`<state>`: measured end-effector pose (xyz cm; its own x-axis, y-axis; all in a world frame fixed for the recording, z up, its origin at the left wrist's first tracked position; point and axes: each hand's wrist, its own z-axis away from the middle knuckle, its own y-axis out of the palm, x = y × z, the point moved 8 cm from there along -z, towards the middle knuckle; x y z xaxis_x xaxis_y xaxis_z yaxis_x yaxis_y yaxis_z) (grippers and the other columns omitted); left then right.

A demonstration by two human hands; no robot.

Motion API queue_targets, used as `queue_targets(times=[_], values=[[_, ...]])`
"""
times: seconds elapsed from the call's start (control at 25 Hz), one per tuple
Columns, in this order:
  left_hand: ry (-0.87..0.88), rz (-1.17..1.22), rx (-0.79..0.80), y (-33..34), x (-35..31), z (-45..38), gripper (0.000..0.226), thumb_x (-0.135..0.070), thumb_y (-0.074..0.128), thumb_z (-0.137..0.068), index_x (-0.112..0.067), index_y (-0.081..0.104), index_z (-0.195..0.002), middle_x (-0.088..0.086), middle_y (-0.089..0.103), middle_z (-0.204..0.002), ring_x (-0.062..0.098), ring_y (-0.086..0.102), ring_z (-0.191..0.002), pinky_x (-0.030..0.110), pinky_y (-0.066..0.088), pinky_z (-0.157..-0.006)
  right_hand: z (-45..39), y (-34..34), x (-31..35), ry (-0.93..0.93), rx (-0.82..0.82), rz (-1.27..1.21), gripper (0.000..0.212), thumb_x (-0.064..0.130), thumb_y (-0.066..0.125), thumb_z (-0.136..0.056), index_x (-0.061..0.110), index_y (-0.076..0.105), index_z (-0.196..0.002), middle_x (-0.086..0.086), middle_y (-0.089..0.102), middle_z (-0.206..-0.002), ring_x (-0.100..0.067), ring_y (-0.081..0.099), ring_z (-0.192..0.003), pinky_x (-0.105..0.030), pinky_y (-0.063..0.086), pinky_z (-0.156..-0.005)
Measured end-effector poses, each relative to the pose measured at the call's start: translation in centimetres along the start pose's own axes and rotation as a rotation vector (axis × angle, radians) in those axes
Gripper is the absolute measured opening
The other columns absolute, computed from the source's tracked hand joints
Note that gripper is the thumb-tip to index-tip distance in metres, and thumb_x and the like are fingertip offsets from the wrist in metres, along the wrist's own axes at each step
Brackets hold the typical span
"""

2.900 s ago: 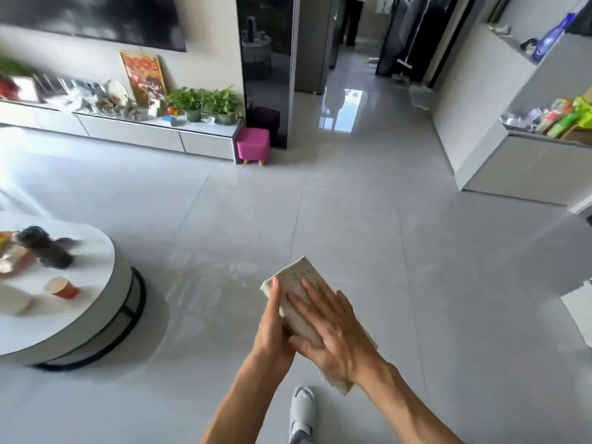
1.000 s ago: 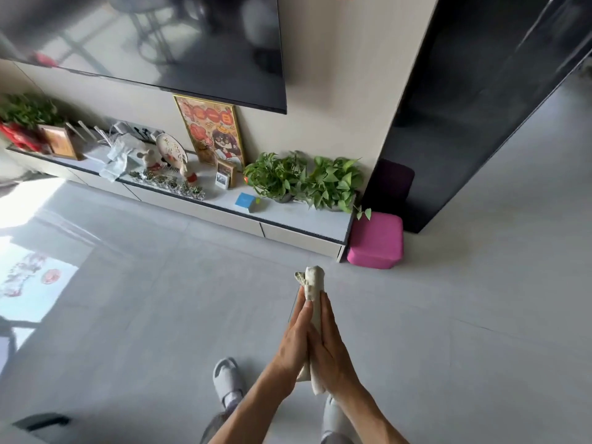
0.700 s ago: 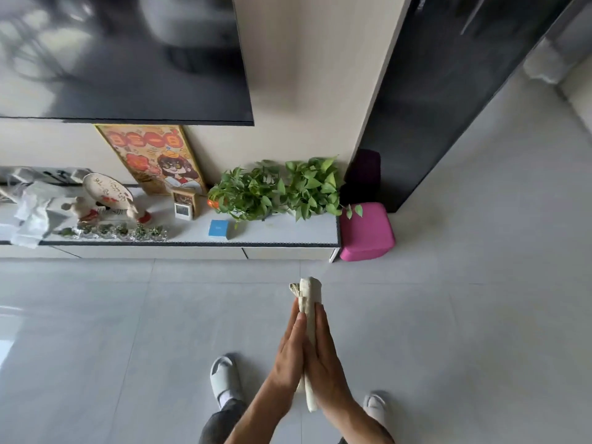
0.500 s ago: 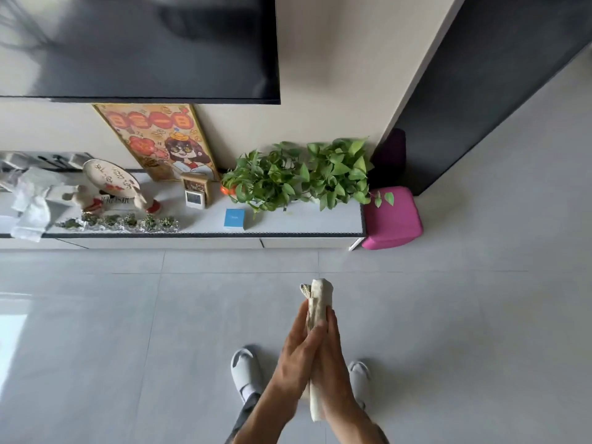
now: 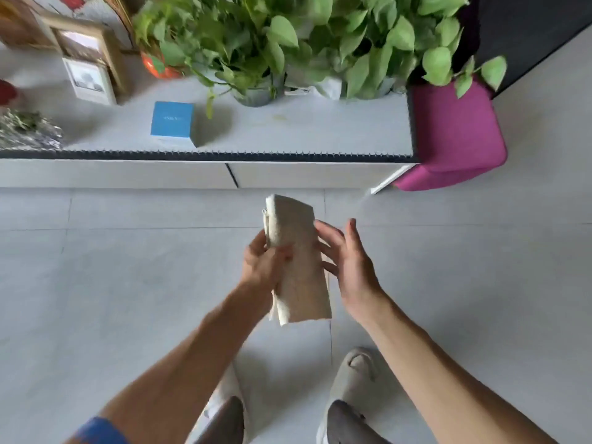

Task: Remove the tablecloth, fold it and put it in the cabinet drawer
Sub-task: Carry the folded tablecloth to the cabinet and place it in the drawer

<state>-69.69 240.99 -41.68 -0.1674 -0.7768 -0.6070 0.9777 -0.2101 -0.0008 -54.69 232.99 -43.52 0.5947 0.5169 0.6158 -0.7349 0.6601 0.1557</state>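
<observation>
Left hand (image 5: 262,267) gripping folded tablecloth (image 5: 298,261) along its left edge, thumb across the front, fingers (image 5: 256,243) behind. Cloth upright in the air over the floor (image 5: 128,267), before the closed cabinet drawer (image 5: 307,175). Right hand (image 5: 352,264) spread open just beside, fingertips near the right edge, contact unclear.

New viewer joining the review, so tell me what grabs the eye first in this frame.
The folded tablecloth sits mid-frame, gripped by the left hand, the right hand open beside it. Behind, leafy green plants crowd the low white cabinet, with a bright magenta stool at its right end.
</observation>
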Motion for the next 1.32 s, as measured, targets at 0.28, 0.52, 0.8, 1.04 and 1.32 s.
queue_targets(times=[0.28,0.52,0.8,1.04,1.32], values=[[0.022,-0.143,-0.07,-3.5,4.9,-18.8,0.024,-0.003,0.05,-0.065,-0.019,0.065,-0.075,0.009,0.062,-0.069,0.027,0.058,-0.059,0.031,0.053,-0.043,-22.2,-4.0,-3.5,0.001,-0.067,-0.638,0.069,0.063,0.037,-0.093,0.014,0.044,-0.142,-0.015,0.052,-0.141,-0.034,0.059,-0.118,-0.046,0.054,-0.086],[0.134,-0.363,0.014,-4.4,6.9,-25.0,0.014,-0.009,0.051,-0.057,-0.019,0.054,-0.066,0.01,0.051,-0.07,0.024,0.051,-0.062,0.03,0.043,-0.048,-32.2,-2.2,-7.0,0.048,-0.076,-0.581,0.054,0.039,0.046,-0.095,0.016,0.036,-0.143,-0.015,0.048,-0.142,-0.037,0.055,-0.118,-0.049,0.046,-0.098],[0.265,-0.4,0.12,-4.6,3.1,-22.1,0.05,-0.012,0.053,-0.05,-0.006,0.062,-0.098,0.018,0.06,-0.083,0.03,0.058,-0.074,0.044,0.048,-0.065,-34.9,-1.3,-5.5,0.048,-0.016,-0.828,0.057,0.02,0.043,-0.082,0.011,0.041,-0.139,-0.012,0.03,-0.158,-0.03,0.024,-0.148,-0.054,0.016,-0.119],[0.344,-0.334,0.275,-3.2,2.3,-19.0,0.047,-0.009,0.054,-0.054,-0.011,0.068,-0.099,0.023,0.068,-0.089,0.035,0.065,-0.076,0.049,0.056,-0.069,-35.7,-1.5,-4.9,0.004,-0.02,-0.799,0.046,0.017,0.04,-0.075,0.015,0.047,-0.12,-0.006,0.027,-0.159,-0.025,0.033,-0.144,-0.067,0.014,-0.114],[0.413,-0.162,0.521,-0.4,0.8,-17.7,0.058,-0.006,0.048,-0.054,-0.007,0.065,-0.109,0.024,0.07,-0.096,0.039,0.067,-0.08,0.044,0.058,-0.067,-30.8,-3.2,-10.2,0.1,0.015,-0.471,0.04,0.021,0.038,-0.091,0.016,0.047,-0.129,-0.013,0.04,-0.152,-0.031,0.048,-0.13,-0.055,0.03,-0.109]])
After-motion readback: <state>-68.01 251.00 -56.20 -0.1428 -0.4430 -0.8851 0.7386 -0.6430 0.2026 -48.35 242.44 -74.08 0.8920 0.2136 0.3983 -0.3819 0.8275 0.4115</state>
